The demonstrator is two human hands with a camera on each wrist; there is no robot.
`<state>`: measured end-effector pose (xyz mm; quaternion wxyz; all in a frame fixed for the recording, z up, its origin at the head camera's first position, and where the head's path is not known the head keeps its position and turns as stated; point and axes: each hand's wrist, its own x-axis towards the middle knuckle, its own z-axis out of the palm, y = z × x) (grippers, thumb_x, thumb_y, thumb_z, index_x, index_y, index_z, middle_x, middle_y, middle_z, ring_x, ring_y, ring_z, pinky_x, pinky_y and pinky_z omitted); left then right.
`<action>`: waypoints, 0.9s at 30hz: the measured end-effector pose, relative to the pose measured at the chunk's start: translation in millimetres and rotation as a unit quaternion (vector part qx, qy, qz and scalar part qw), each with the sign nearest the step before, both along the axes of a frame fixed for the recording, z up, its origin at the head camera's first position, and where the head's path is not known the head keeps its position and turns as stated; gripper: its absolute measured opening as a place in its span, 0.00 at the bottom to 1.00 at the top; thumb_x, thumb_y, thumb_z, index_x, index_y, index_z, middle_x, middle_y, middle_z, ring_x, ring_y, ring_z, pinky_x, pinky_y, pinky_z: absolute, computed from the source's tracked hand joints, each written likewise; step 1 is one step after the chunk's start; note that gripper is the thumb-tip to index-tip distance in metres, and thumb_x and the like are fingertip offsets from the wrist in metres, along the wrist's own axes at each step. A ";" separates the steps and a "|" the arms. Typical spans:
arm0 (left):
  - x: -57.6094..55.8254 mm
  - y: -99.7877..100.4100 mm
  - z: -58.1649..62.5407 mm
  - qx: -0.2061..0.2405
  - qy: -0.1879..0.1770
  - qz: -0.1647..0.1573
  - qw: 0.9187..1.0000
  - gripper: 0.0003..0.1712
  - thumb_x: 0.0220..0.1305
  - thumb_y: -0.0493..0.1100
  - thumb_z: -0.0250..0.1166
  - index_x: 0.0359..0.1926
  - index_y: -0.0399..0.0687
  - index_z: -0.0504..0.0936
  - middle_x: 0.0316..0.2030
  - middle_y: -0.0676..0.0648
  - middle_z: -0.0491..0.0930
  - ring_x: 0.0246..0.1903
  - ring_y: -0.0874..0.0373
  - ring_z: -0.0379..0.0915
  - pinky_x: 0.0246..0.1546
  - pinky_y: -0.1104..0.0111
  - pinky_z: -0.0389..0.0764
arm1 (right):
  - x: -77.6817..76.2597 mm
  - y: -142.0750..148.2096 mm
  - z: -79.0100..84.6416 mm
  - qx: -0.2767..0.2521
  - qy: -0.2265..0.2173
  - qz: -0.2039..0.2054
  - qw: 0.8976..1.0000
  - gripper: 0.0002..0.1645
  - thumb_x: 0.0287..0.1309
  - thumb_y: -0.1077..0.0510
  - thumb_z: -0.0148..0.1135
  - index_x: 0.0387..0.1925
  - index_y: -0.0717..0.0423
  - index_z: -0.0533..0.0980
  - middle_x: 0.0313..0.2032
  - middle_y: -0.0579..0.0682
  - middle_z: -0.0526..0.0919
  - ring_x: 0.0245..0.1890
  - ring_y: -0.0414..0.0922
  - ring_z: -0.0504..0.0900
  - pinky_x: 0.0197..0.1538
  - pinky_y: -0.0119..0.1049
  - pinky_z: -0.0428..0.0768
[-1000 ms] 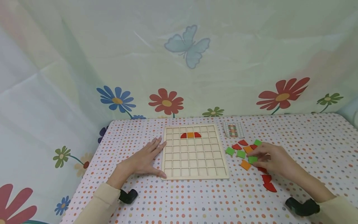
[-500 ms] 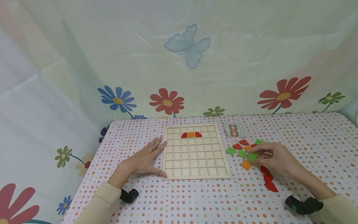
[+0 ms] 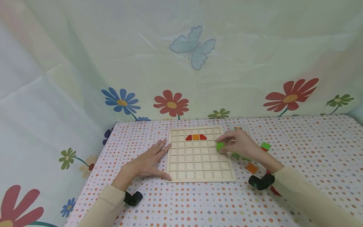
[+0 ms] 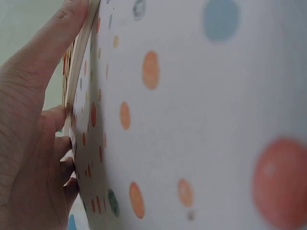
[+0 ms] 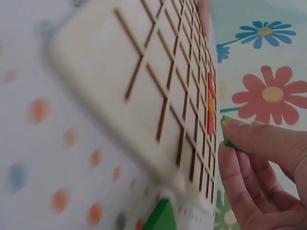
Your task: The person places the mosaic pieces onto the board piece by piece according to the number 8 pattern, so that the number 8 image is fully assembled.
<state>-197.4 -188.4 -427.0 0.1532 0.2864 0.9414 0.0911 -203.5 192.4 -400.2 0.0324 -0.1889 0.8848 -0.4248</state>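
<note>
A pale wooden grid board [image 3: 198, 174] lies on the table. Near its far edge an orange square tile [image 3: 196, 137] sits between two red quarter-round tiles [image 3: 188, 137] in one row of cells. My left hand [image 3: 147, 162] rests at the board's left edge, fingers spread, with the thumb at the near corner. Between thumb and fingertips my right hand [image 3: 238, 145] pinches a green square tile [image 3: 220, 146] over the board's right side. In the right wrist view that green tile [image 5: 228, 133] shows between thumb and index finger.
Right of the board lie an orange tile [image 3: 251, 168], a green tile [image 3: 266, 146] and red pieces [image 3: 275, 191], partly hidden by the right arm. Behind the right hand is a printed pattern card [image 3: 243, 127]. A flowered cloth [image 3: 193, 78] hangs behind the table.
My right hand has picked up the green square tile from the loose pieces and carried it left over the board. The left hand has stayed at the board's edge.
</note>
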 end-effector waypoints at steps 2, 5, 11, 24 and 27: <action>-0.4 0.5 -0.6 0.001 -0.003 -0.001 1.000 0.74 0.51 0.78 0.73 0.85 0.51 0.45 0.84 0.44 0.37 0.83 0.45 0.30 0.79 0.46 0.51 | -9.3 -10.3 -2.3 0.003 -0.002 0.004 1.000 0.16 0.51 0.67 0.81 0.45 0.61 0.89 0.37 0.49 0.87 0.37 0.45 0.82 0.40 0.33 0.84; -1.2 0.5 -1.3 0.002 -0.002 -0.006 1.000 0.73 0.52 0.77 0.73 0.85 0.50 0.45 0.84 0.43 0.37 0.83 0.44 0.30 0.79 0.47 0.50 | -20.6 -22.6 -6.6 0.009 -0.010 0.004 1.000 0.15 0.53 0.67 0.80 0.44 0.59 0.90 0.38 0.48 0.88 0.37 0.44 0.82 0.41 0.36 0.82; -2.5 -1.6 -1.9 0.001 -0.004 -0.004 1.000 0.74 0.52 0.77 0.73 0.85 0.51 0.44 0.84 0.43 0.36 0.83 0.44 0.30 0.79 0.47 0.50 | -36.1 -38.4 -12.5 -0.002 -0.014 0.025 1.000 0.14 0.54 0.69 0.78 0.44 0.60 0.89 0.41 0.52 0.89 0.37 0.46 0.82 0.40 0.37 0.81; -3.1 -1.2 -0.4 -0.004 -0.003 -0.008 1.000 0.74 0.52 0.77 0.73 0.86 0.51 0.43 0.84 0.44 0.34 0.83 0.44 0.29 0.79 0.47 0.51 | -38.8 -48.1 -13.7 0.027 0.007 0.045 0.999 0.14 0.54 0.70 0.77 0.45 0.64 0.89 0.36 0.52 0.84 0.35 0.44 0.81 0.39 0.34 0.82; -2.9 -1.9 -1.0 -0.008 -0.005 -0.004 1.000 0.74 0.52 0.77 0.73 0.86 0.52 0.43 0.84 0.44 0.34 0.83 0.44 0.29 0.79 0.46 0.51 | -37.4 -50.1 -13.6 0.036 0.014 0.048 0.998 0.14 0.55 0.71 0.77 0.45 0.64 0.89 0.37 0.52 0.83 0.36 0.45 0.80 0.39 0.33 0.80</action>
